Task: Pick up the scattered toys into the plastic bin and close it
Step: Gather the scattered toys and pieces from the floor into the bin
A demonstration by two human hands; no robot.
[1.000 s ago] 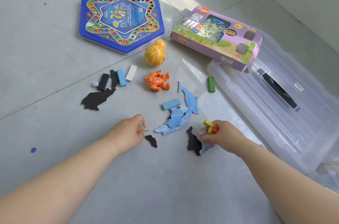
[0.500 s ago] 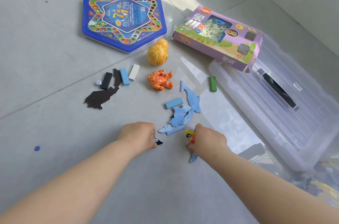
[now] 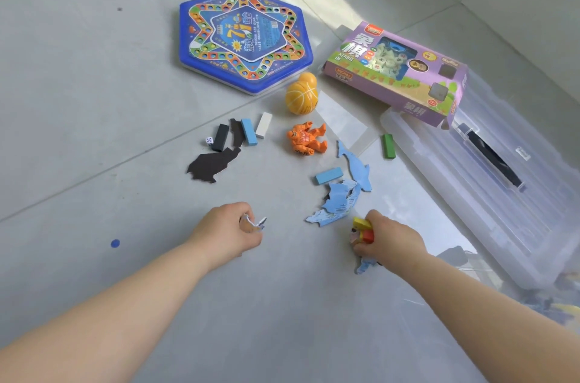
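My left hand [image 3: 230,233] grips small flat puzzle pieces [image 3: 255,222] just above the floor. My right hand [image 3: 387,238] holds a yellow block [image 3: 360,222], a red block and a blue puzzle piece [image 3: 364,266] that sticks out below the fist. Blue puzzle pieces [image 3: 337,202] lie between and beyond the hands. Farther off sit an orange figure [image 3: 306,139], a light blue block [image 3: 328,176], a green block [image 3: 388,146] and a dark puzzle piece [image 3: 215,164]. The clear plastic bin lid [image 3: 489,194] lies at the right; the bin's corner [image 3: 561,301] shows at the right edge.
A blue hexagonal game board [image 3: 243,39] lies at the back. A purple chess box [image 3: 398,70] rests partly on the lid. An orange basketball-shaped toy [image 3: 302,97], black, blue and white blocks [image 3: 249,131], a die [image 3: 209,140] and a blue dot [image 3: 115,243] are on the grey tiled floor.
Both hands closed on the two dark pieces that lay between them and lifted them. The left hand now shows a pale piece at its fingertips. The view shifted slightly.
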